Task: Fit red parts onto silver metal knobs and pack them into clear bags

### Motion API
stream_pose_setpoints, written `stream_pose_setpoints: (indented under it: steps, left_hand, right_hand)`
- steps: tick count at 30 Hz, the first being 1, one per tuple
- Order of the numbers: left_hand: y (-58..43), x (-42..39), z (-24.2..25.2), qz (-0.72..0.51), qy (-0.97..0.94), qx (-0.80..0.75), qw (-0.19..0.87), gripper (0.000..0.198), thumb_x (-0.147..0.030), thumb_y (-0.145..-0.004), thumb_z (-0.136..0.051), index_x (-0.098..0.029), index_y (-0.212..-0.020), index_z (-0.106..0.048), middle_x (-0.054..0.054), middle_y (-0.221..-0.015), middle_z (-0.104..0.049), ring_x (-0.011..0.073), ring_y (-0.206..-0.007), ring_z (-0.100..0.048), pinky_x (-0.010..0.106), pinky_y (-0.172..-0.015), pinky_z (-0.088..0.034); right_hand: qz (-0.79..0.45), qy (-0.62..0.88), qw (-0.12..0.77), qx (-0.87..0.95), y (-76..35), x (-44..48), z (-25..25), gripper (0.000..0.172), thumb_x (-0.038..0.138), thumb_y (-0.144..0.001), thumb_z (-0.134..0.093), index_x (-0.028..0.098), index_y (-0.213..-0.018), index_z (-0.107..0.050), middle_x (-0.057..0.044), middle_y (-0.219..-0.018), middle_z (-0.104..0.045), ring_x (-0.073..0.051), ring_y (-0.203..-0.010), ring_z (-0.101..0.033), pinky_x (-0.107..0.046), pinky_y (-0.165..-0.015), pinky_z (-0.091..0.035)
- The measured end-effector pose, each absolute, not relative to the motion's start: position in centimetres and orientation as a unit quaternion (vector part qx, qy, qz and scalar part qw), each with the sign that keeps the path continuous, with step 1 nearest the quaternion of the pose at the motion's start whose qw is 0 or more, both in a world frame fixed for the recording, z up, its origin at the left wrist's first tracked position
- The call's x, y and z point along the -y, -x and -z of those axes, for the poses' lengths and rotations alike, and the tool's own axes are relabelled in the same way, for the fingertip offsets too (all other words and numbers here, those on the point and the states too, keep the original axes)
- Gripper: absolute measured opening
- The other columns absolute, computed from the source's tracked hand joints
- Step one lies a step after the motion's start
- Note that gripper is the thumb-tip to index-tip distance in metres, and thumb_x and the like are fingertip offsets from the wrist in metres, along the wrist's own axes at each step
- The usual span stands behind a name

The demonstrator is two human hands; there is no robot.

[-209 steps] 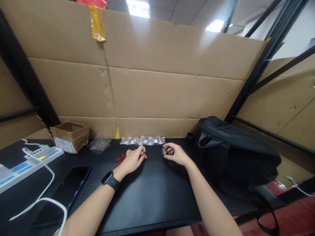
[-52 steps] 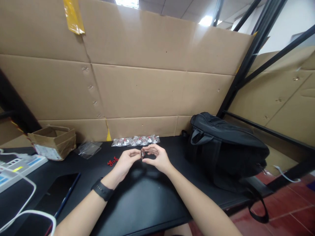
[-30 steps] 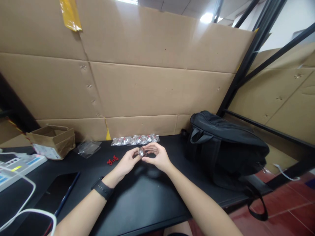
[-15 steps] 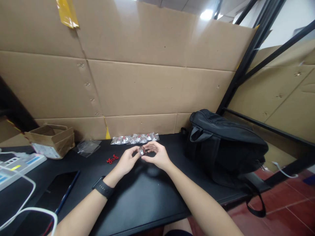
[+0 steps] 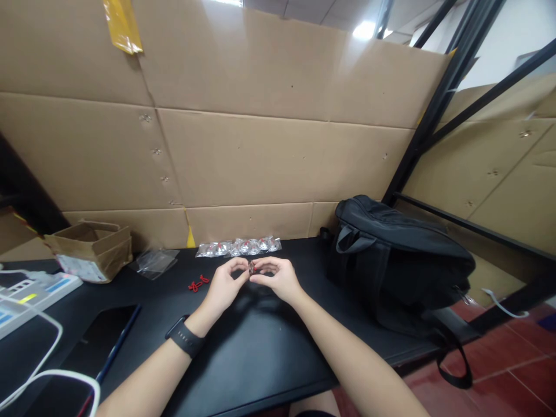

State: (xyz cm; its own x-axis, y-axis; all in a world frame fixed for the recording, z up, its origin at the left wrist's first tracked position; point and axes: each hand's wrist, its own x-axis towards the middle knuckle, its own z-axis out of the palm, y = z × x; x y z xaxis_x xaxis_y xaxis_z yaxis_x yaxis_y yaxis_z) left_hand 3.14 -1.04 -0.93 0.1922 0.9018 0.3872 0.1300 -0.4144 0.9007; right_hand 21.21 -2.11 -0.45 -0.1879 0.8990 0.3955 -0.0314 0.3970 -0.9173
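Between the fingertips of both hands is a small, round, shiny piece (image 5: 251, 267) with a bit of red at its right side. My left hand (image 5: 227, 284), with a dark watch (image 5: 185, 336) at its wrist, pinches it from the left. From the right, my right hand (image 5: 278, 280) grips the same piece with thumb and fingers, which partly hide it. Red knotted cords (image 5: 198, 283) lie on the black table (image 5: 260, 353), left of my left hand. Behind the hands is a row of clear plastic packets (image 5: 243, 247) with silvery round pieces and red bits inside.
A black bag (image 5: 399, 255) sits at the right, its strap hanging over the edge. On the left are a small open cardboard box (image 5: 91, 249), clear plastic bags (image 5: 156, 262), a power strip (image 5: 39, 298) with white cables and a dark tablet-like device (image 5: 93, 347). Cardboard panels (image 5: 278, 156) stand behind.
The small round piece has turned from face-on to nearly edge-on. Both hands have drawn slightly closer around it and the right fingers have closed in.
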Motion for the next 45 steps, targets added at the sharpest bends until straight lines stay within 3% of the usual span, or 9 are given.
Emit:
stream_pose_setpoints:
  steps: [9, 14, 18, 23, 30, 34, 38, 42, 45]
  left_hand:
    - [-3.2, 1.5, 0.5, -0.534, -0.639, -0.382, 0.400, 0.035, -0.029, -0.078, -0.074, -0.021, -0.102, -0.050, 0.000, -0.081, -0.069, 0.0194, -0.084, -0.071, 0.032, -0.085, -0.051]
    - [-3.2, 1.7, 0.3, -0.507, -0.681, -0.387, 0.360, 0.028, -0.033, -0.083, -0.067, -0.020, -0.107, -0.061, 0.004, -0.089, -0.070, 0.0208, -0.089, -0.068, 0.035, -0.091, -0.049]
    - [-3.1, 2.2, -0.2, -0.456, -0.740, -0.433, 0.237, 0.025, -0.035, -0.094, -0.049, -0.026, -0.101, -0.072, 0.005, -0.109, -0.068, 0.0231, -0.110, -0.060, 0.040, -0.099, -0.041]
    - [-3.2, 2.3, 0.2, -0.357, -0.796, -0.470, 0.136, 0.021, -0.044, -0.088, -0.061, -0.031, -0.093, -0.077, 0.005, -0.120, -0.065, 0.0306, -0.120, -0.048, 0.047, -0.099, -0.034]
    - [-3.2, 1.9, 1.2, -0.316, -0.821, -0.459, 0.127, 0.028, -0.047, -0.094, -0.052, -0.036, -0.110, -0.073, 0.005, -0.123, -0.065, 0.0295, -0.120, -0.046, 0.046, -0.097, -0.033]
    - [-0.9, 0.4, 1.0, -0.298, -0.831, -0.457, 0.107, 0.033, -0.037, -0.096, -0.048, -0.034, -0.123, -0.065, 0.005, -0.123, -0.066, 0.0271, -0.118, -0.052, 0.043, -0.099, -0.035]
    - [4.8, -1.8, 0.2, -0.253, -0.796, -0.550, 0.018, 0.026, -0.027, -0.085, -0.058, -0.028, -0.108, -0.071, 0.008, -0.120, -0.068, 0.0325, -0.116, -0.054, 0.045, -0.098, -0.036]
    - [9.4, -2.9, -0.2, -0.136, -0.798, -0.583, 0.066, 0.020, -0.031, -0.081, -0.062, -0.033, -0.098, -0.073, 0.001, -0.114, -0.072, 0.0293, -0.112, -0.059, 0.041, -0.093, -0.040]
    - [9.6, -2.9, -0.2, -0.112, -0.796, -0.590, 0.077, 0.017, -0.033, -0.080, -0.064, -0.033, -0.094, -0.073, 0.001, -0.107, -0.074, 0.0266, -0.106, -0.062, 0.037, -0.089, -0.040]
  right_hand:
    - [-0.476, 0.314, 0.538, 0.620, -21.2, 2.4, 0.1, 0.032, 0.046, -0.079, -0.075, 0.018, -0.096, -0.076, -0.009, -0.102, -0.076, -0.024, -0.090, -0.074, -0.042, -0.091, -0.058]
    - [-0.420, 0.332, 0.532, 0.656, -21.3, 2.2, 0.4, 0.029, 0.046, -0.085, -0.068, 0.019, -0.095, -0.071, -0.007, -0.097, -0.074, -0.022, -0.086, -0.073, -0.037, -0.083, -0.059]
    - [-0.302, 0.352, 0.500, 0.731, -21.5, 2.5, -0.1, 0.016, 0.037, -0.091, -0.061, 0.023, -0.090, -0.069, -0.007, -0.106, -0.070, -0.021, -0.098, -0.068, -0.035, -0.089, -0.054]
    - [-0.192, 0.386, 0.471, 0.770, -22.0, 2.7, -0.7, 0.009, 0.023, -0.092, -0.059, 0.023, -0.088, -0.067, -0.007, -0.122, -0.062, -0.022, -0.118, -0.057, -0.040, -0.104, -0.042]
    - [-0.130, 0.427, 0.433, 0.784, -22.8, 1.7, 0.2, 0.008, 0.021, -0.091, -0.059, 0.024, -0.089, -0.067, -0.007, -0.118, -0.061, -0.023, -0.114, -0.053, -0.042, -0.102, -0.040]
    - [-0.090, 0.462, 0.400, 0.786, -23.4, 0.7, 1.2, 0.008, 0.023, -0.091, -0.061, 0.023, -0.087, -0.068, -0.008, -0.118, -0.061, -0.025, -0.112, -0.052, -0.044, -0.099, -0.039]
    - [-0.080, 0.501, 0.355, 0.786, -24.4, 0.0, 1.6, 0.007, 0.025, -0.090, -0.062, 0.023, -0.091, -0.069, -0.007, -0.114, -0.062, -0.025, -0.108, -0.053, -0.044, -0.096, -0.039]
    - [-0.117, 0.521, 0.266, 0.803, -27.4, -0.2, 0.7, 0.039, 0.024, -0.080, -0.071, 0.026, -0.118, -0.063, -0.008, -0.123, -0.060, -0.025, -0.111, -0.054, -0.041, -0.096, -0.041]
    - [-0.134, 0.551, 0.213, 0.796, -30.6, -0.3, 0.2, 0.057, 0.021, -0.067, -0.080, 0.026, -0.122, -0.063, -0.009, -0.127, -0.060, -0.029, -0.118, -0.054, -0.041, -0.099, -0.041]
